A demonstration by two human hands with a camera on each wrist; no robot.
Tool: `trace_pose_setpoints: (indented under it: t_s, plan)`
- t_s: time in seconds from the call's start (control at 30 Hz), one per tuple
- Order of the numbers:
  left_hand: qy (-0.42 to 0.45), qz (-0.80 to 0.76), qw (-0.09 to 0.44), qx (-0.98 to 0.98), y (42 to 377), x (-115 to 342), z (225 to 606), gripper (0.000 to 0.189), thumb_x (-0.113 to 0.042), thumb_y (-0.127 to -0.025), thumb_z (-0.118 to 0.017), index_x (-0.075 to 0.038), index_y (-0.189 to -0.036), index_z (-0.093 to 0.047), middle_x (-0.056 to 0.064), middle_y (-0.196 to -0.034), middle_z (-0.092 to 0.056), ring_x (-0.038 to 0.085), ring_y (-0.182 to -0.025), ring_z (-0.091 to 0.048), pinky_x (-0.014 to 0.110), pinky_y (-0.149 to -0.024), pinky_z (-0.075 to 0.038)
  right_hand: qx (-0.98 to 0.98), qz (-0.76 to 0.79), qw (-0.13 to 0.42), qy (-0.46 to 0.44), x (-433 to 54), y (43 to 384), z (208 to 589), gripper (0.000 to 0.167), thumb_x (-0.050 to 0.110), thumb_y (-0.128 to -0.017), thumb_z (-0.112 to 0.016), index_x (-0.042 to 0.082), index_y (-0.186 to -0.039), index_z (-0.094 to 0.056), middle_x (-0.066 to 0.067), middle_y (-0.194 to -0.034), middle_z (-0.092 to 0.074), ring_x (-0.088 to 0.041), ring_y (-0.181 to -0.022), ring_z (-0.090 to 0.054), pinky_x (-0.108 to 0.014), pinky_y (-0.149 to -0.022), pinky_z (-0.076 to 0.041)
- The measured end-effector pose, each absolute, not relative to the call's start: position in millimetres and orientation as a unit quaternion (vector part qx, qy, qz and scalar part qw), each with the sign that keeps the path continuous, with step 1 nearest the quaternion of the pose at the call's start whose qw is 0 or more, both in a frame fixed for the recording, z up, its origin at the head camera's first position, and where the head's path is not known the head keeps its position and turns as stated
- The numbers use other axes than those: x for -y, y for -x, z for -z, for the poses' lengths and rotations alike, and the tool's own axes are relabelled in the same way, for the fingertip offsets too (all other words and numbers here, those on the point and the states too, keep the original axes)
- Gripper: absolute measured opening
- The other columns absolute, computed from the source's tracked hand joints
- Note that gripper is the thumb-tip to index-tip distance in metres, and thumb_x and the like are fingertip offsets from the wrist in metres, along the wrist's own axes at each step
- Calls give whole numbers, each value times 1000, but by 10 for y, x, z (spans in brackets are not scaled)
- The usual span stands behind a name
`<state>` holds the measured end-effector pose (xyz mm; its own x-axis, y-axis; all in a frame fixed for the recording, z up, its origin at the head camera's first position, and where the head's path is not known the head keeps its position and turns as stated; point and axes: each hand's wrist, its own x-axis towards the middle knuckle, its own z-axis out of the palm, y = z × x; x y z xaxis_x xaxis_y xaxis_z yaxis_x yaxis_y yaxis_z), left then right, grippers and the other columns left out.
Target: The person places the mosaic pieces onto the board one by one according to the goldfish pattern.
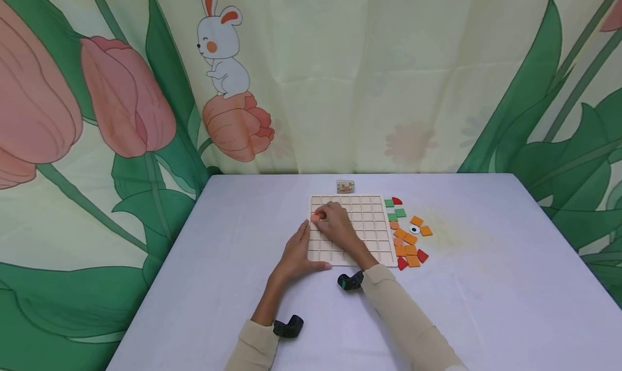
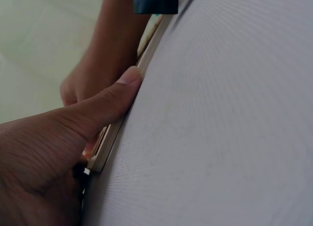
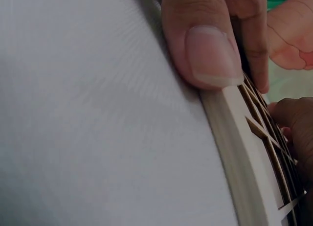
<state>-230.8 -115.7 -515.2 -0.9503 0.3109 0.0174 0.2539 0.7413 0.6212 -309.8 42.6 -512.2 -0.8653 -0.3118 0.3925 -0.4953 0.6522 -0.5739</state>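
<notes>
Pinching orange piece [image 1: 316, 217] w/ R hand [image 1: 336, 226] at square, pale wooden grid board [image 1: 371, 225]; bracing corner w/ L hand [image 1: 293, 255], thumb spread from fingers, prob. vs. sliding.

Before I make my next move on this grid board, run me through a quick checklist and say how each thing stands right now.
1. Board held: ok. The left hand touches the left side of the board, thumb at the near edge.
2. Piece in grip: ok. The right hand pinches an orange piece over the board's left column.
3. Piece seated flat in its cell: cannot tell. The right hand hides part of it.
4. Loose pieces off the grid: ok. They lie beside the board's right edge.
5. Small card readable: cannot tell. It lies beyond the far edge, its details too small here.
</notes>
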Motion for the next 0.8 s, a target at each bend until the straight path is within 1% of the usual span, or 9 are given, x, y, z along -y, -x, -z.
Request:
trace_pose_setpoints:
  t_s: [0.17,0.47,0.7,0.8]
  plan:
    - [-151,-322,43,-933,2322,1142,5166,127,-59,-69,-81,0,-156,-9,13,-163,-7,33,-147,-17,48,-115,-23,900,-358,124,-215,-428,3148,5138,19,17,-88,-73,4,-102,-71,-2,-85,-55,-19,-82,-49,-35,-75,-42]
    - [-148,-331,45,-931,2307,1140,5139,126,-57,-70,-82,0,-155,-9,15,-163,-8,35,-146,-18,50,-115,-23,891,-398,85,-202,-445,3222,5149,18,13,-87,-73,3,-102,-71,-2,-83,-52,-17,-79,-47,-31,-71,-40]
    - [-145,-321,44,-935,2302,1148,5138,126,-58,-70,-82,0,-156,-10,14,-163,-8,35,-146,-19,48,-114,-24,890,-404,74,-198,-429,3247,5141,19,12,-85,-75,3,-102,-72,-2,-81,-54,-17,-78,-48,-30,-69,-40]
    - [-156,-324,36,-932,2301,1152,5139,125,-57,-70,-82,1,-155,-11,16,-162,-10,36,-145,-20,49,-114,-25,891,-407,64,-188,-425,3242,5133,19,11,-85,-76,4,-102,-73,-2,-82,-55,-17,-78,-48,-30,-69,-41]
